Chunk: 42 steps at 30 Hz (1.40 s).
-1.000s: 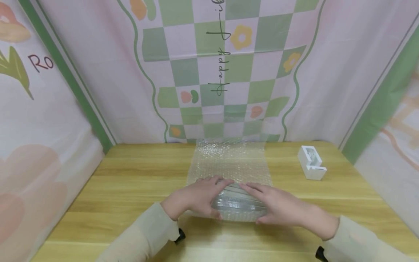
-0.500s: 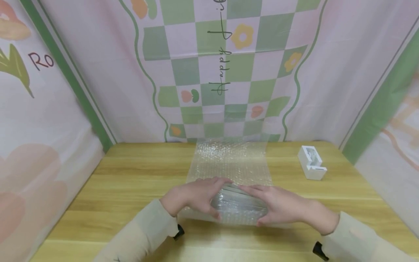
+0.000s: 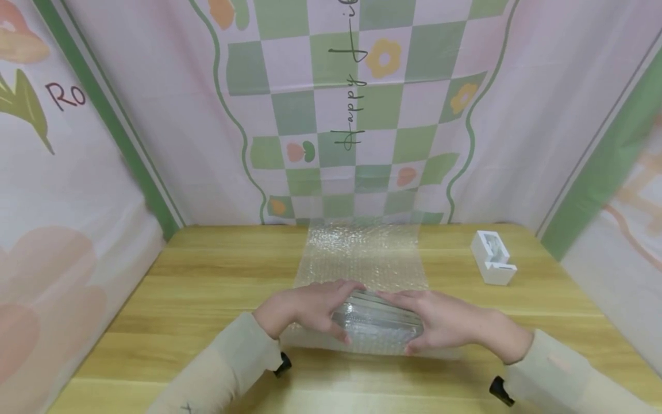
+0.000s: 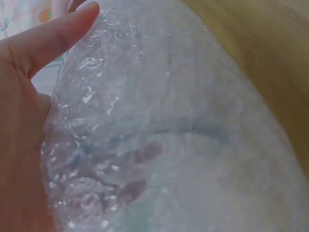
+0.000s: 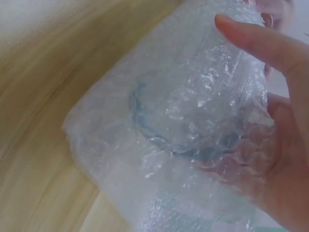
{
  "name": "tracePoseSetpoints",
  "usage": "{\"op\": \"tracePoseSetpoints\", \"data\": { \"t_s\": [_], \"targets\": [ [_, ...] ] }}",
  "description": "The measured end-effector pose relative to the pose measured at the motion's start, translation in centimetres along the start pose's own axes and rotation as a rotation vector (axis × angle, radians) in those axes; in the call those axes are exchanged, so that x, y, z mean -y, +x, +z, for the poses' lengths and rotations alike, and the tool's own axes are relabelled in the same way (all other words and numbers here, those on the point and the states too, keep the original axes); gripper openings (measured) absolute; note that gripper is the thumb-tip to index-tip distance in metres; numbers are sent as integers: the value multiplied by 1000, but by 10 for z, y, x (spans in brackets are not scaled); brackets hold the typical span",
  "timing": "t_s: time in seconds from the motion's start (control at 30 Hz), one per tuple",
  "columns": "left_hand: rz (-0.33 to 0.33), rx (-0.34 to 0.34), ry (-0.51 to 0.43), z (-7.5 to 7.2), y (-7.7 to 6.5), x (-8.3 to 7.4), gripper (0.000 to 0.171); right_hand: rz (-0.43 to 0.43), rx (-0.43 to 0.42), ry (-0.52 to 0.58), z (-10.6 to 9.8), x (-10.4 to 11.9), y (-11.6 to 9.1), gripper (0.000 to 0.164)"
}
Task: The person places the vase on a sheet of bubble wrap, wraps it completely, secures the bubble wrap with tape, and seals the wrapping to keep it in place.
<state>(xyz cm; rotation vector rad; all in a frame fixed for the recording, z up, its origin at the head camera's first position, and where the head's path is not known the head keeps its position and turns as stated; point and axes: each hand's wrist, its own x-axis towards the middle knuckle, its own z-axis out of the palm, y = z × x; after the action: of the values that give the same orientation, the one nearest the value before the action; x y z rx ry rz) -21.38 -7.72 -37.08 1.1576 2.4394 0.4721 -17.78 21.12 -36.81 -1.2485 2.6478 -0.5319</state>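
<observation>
A clear, rounded bundle of bubble wrap (image 3: 380, 322) lies across the middle of the table, between both hands. Its sheet of bubble wrap (image 3: 362, 259) stretches flat from it to the back edge. My left hand (image 3: 316, 307) grips the left end, thumb on the near side and fingers over the far side. The right hand (image 3: 447, 322) holds the opposite end in the same way. Through the layers in the right wrist view, a round bluish rim (image 5: 193, 153) shows at the bundle's end; what is wrapped inside is blurred by the bubbles.
A white tape dispenser (image 3: 493, 259) stands at the back right of the wooden table (image 3: 222, 270). A patterned curtain (image 3: 341, 103) hangs right behind the table, with more printed cloth at both sides.
The bundle has turned slightly under both hands, and a flap of wrap now shows along its near side, reaching below the right hand. Both hands keep their grip and barely shift.
</observation>
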Motion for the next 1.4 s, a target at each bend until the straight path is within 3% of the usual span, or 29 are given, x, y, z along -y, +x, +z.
{"op": "tracePoseSetpoints", "data": {
  "t_s": [0.37,0.63,0.97,1.3,1.4],
  "targets": [
    [28,47,-153,1,-5,6,98,5,51,40,-3,5,0,97],
    [56,46,-163,2,-6,8,97,-8,80,67,-6,2,2,96],
    [69,10,9,0,-11,4,98,21,127,98,-10,-5,8,97],
    [141,-196,214,7,-22,-16,84,22,158,128,-13,-11,13,97],
    [131,-201,274,13,-27,-23,79,9,162,140,-12,-12,15,98]
  ]
}}
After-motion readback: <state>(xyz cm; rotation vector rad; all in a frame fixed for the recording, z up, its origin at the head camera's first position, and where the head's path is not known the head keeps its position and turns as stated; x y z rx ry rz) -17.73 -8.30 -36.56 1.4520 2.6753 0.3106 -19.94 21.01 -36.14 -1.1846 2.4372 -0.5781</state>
